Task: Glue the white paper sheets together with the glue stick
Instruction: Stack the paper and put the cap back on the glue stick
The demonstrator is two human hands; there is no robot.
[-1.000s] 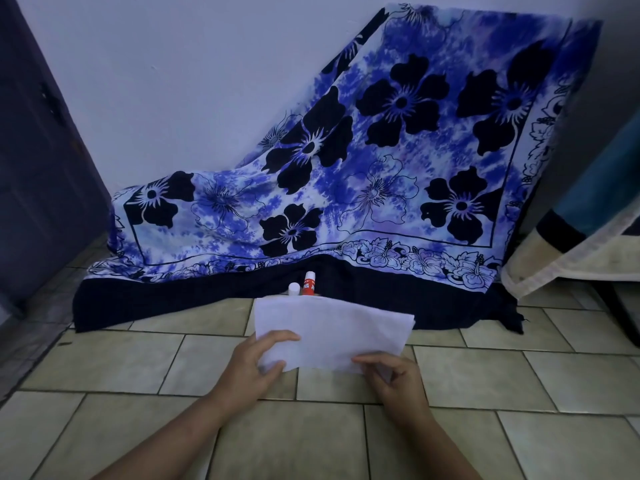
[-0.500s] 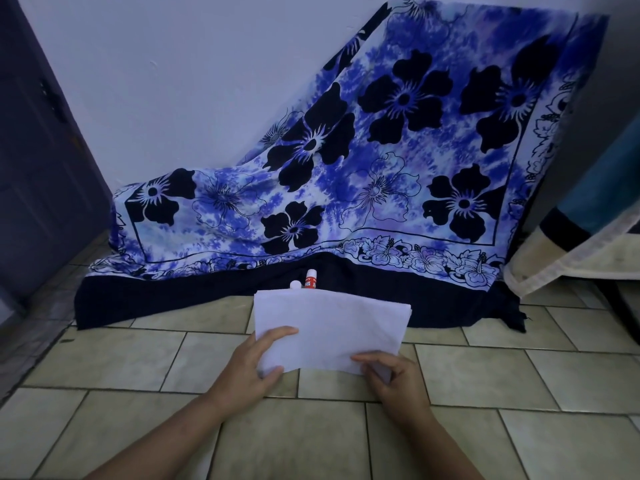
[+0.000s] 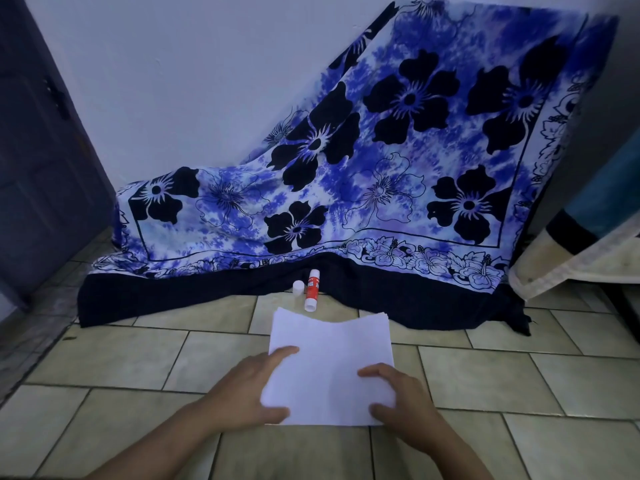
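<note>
A stack of white paper sheets (image 3: 332,362) lies nearly flat just above the tiled floor, its far edge sagging in the middle. My left hand (image 3: 247,393) holds the stack's near left side, forefinger on top and thumb at the bottom corner. My right hand (image 3: 403,400) holds the near right side the same way. Beyond the paper a red and white glue stick (image 3: 311,289) lies uncapped on the floor. Its white cap (image 3: 298,287) stands just left of it.
A blue floral cloth (image 3: 381,174) drapes from the wall down to the floor right behind the glue stick. A dark door (image 3: 41,161) stands at the left. A mattress edge with bedding (image 3: 581,251) juts in at the right. Beige tiles (image 3: 138,358) surround the paper.
The stack has tipped down from nearly upright to almost flat and come closer to me. The glue stick and cap, half hidden before, now show fully.
</note>
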